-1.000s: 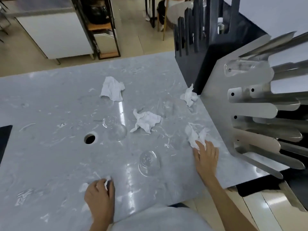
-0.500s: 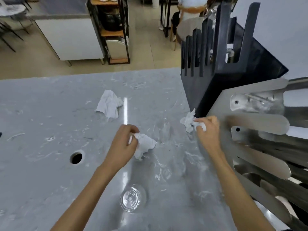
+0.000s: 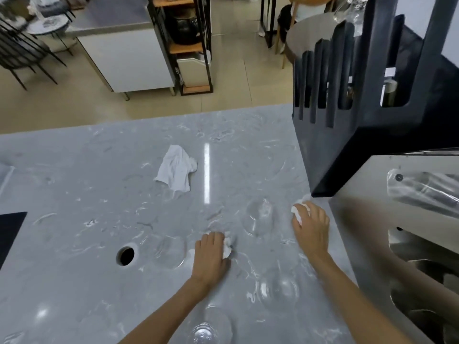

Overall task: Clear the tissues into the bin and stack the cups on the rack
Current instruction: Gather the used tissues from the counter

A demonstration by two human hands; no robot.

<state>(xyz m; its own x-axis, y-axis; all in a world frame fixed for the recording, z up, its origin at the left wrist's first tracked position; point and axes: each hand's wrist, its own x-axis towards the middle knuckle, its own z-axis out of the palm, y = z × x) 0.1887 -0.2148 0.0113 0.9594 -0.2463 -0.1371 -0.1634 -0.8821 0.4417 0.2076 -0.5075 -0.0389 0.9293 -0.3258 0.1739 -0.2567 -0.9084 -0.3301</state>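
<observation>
My left hand (image 3: 211, 254) is closed around crumpled white tissues (image 3: 227, 247) at the middle of the grey marble counter (image 3: 74, 244). My right hand (image 3: 311, 227) grips more white tissue (image 3: 299, 212) close to the steel rack (image 3: 367, 219). One loose tissue (image 3: 176, 168) lies flat farther back. Several clear plastic cups rest on the counter: one (image 3: 258, 217) between my hands, one (image 3: 171, 252) beside the round hole (image 3: 125, 255), one (image 3: 279, 289) under my right forearm, one (image 3: 211, 331) at the near edge. Another clear cup (image 3: 422, 192) sits on a rack prong.
A dark slotted holder (image 3: 360, 115) stands at the counter's back right, against the steel rack. A black panel (image 3: 11, 232) lies at the left edge. Beyond the counter are a tiled floor, a white cabinet (image 3: 129, 58) and a shelf unit (image 3: 191, 45).
Both hands drew back toward me with their tissues. The tissue by the dark holder has left the counter and is in my right hand. The view tilted up slightly.
</observation>
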